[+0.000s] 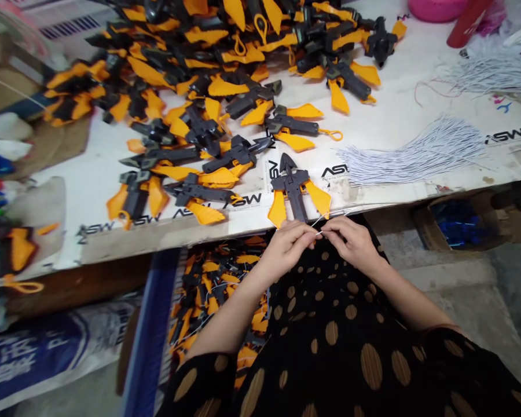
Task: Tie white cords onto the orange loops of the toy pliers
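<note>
At the table's front edge lies a black toy (294, 190) with orange wings, its pointed end facing away from me. My left hand (292, 240) is closed just below its tail, thumb and forefinger pinching a thin white string (319, 233). Close beside it, my right hand (349, 238) pinches the same string from the other side. The string runs in a short loop near the right wing. The toy's tail end is partly hidden behind my left fingers. To the right lies a bundle of white strings (412, 153), fanned out flat.
A large pile of similar black and orange toys (226, 87) covers the table's back and left. Below the edge, a blue-sided crate (150, 336) holds many more. A second string bundle (499, 72), a red cylinder (466, 26) and a pink container (436, 8) sit back right.
</note>
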Demonstrator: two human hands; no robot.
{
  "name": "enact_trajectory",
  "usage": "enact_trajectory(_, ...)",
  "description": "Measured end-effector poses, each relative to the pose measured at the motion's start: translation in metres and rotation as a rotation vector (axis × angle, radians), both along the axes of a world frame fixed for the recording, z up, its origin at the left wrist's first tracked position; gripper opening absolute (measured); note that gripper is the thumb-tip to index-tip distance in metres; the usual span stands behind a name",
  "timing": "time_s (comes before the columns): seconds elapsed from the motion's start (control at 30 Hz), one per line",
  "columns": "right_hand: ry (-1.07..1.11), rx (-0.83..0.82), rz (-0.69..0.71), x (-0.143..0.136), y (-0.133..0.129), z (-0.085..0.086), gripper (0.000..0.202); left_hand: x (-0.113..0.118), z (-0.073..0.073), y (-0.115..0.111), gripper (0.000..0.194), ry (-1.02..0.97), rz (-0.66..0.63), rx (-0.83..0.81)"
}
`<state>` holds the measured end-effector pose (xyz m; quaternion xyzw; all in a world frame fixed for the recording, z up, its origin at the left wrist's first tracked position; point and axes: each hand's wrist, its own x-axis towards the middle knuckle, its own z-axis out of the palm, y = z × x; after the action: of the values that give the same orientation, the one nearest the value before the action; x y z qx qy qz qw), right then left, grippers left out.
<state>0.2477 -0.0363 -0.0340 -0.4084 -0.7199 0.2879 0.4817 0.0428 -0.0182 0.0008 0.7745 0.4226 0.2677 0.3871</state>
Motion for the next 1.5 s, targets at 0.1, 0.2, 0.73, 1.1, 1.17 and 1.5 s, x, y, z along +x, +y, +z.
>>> enact_trajectory(0.1,0.092,-0.052,-0.063,-0.008,-0.006,0.007,0.012,0.003,-0.008,-0.008,0.038,-0.356,0.059,-0.380)
enact_trajectory(0.2,0.267,-0.286,-0.089,-0.020,-0.011,0.009,0.018,0.009,-0.017,-0.013,0.037,-0.495,0.230,-0.379)
enact_trajectory(0.73,0.581,-0.862,0.106,-0.017,-0.002,0.003,0.041,-0.007,-0.024,-0.002,0.016,0.182,0.020,0.831)
enact_trajectory(1.1,0.087,-0.088,0.076,-0.010,0.002,0.012,0.017,0.008,-0.013,-0.010,0.041,-0.374,0.187,-0.429)
enact_trajectory(1.17,0.082,-0.249,0.135,-0.005,0.006,0.014,0.016,0.003,-0.006,-0.006,0.032,-0.232,0.180,-0.238)
enact_trajectory(1.5,0.307,-0.837,0.241,-0.008,0.009,0.008,0.029,-0.003,-0.005,-0.006,0.015,0.050,0.077,0.352)
